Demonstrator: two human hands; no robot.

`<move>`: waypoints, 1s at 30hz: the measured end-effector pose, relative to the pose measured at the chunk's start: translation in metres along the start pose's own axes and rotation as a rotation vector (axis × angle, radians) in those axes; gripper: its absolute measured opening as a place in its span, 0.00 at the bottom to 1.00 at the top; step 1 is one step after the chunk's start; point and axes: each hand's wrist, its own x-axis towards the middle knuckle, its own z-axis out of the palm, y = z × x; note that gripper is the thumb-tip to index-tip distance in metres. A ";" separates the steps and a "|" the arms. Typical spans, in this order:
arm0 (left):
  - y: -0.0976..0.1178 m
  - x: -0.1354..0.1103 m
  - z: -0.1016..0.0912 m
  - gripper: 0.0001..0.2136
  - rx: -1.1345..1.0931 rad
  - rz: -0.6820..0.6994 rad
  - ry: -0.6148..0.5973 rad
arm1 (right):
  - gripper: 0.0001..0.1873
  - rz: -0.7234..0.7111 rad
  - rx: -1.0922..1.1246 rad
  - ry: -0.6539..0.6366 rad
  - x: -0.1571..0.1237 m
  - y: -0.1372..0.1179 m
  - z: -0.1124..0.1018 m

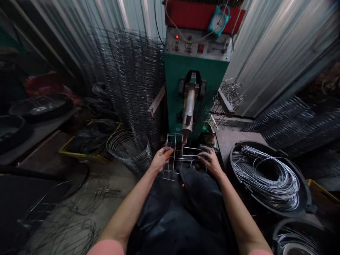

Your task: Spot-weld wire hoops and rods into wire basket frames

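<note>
Under the spot welder's upper electrode arm [189,106] sits a small wire grid [174,156] of crossed metal rods. My left hand [160,159] is closed on the grid's left side, and an orange covering shows on a finger or thumb. Opposite it, my right hand [210,160] has dark, covered-looking fingertips closed around the right ends of the rods. The electrode tip [185,139] comes down at the grid's middle; whether they touch I cannot tell. A dark apron [183,212] covers my lap just below the grid.
The green machine body [175,78] stands ahead, with a bracket [156,101] jutting out left and another [225,103] right. Tall stacks of wire baskets [132,71] rise at left. A black tub [305,191] with coiled wire rings is at right. Loose wire [77,226] litters the floor.
</note>
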 end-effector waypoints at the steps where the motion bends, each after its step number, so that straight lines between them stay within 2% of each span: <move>1: -0.003 -0.006 -0.005 0.19 0.006 0.010 0.000 | 0.11 0.001 0.016 -0.015 -0.007 -0.002 -0.001; 3: -0.007 -0.020 -0.014 0.19 0.012 0.023 0.008 | 0.12 0.041 0.076 -0.043 -0.022 -0.008 -0.005; 6: -0.002 -0.042 -0.028 0.19 -0.007 0.021 0.009 | 0.13 0.177 0.211 -0.037 -0.039 -0.015 -0.021; 8: 0.008 -0.055 -0.034 0.19 -0.039 0.000 -0.029 | 0.13 0.250 0.272 -0.076 -0.043 -0.022 -0.039; 11: 0.028 -0.072 -0.039 0.19 -0.122 -0.037 -0.078 | 0.12 0.266 0.283 -0.194 -0.046 -0.035 -0.070; 14: 0.039 -0.084 -0.043 0.17 -0.182 -0.093 -0.087 | 0.12 0.286 0.381 -0.196 -0.054 -0.047 -0.089; 16: 0.036 -0.086 -0.048 0.15 -0.199 -0.160 -0.082 | 0.15 0.347 0.614 -0.141 -0.062 -0.052 -0.087; 19: 0.022 -0.079 -0.057 0.14 -0.200 -0.301 -0.107 | 0.18 0.481 1.025 -0.064 -0.071 -0.063 -0.072; 22: 0.002 -0.071 -0.069 0.18 -0.249 -0.434 -0.207 | 0.14 0.643 1.305 -0.080 -0.071 -0.080 -0.059; 24: -0.012 -0.072 -0.077 0.23 -0.357 -0.417 -0.265 | 0.12 0.722 1.481 -0.072 -0.068 -0.089 -0.056; 27: -0.035 -0.078 -0.085 0.26 -0.498 -0.276 -0.285 | 0.09 0.738 1.680 0.012 -0.063 -0.097 -0.054; 28: -0.043 -0.080 -0.086 0.26 -0.506 -0.234 -0.262 | 0.08 0.725 1.710 0.038 -0.063 -0.098 -0.052; 30: -0.057 -0.080 -0.089 0.23 -0.478 -0.189 -0.144 | 0.06 0.702 1.714 0.057 -0.067 -0.101 -0.046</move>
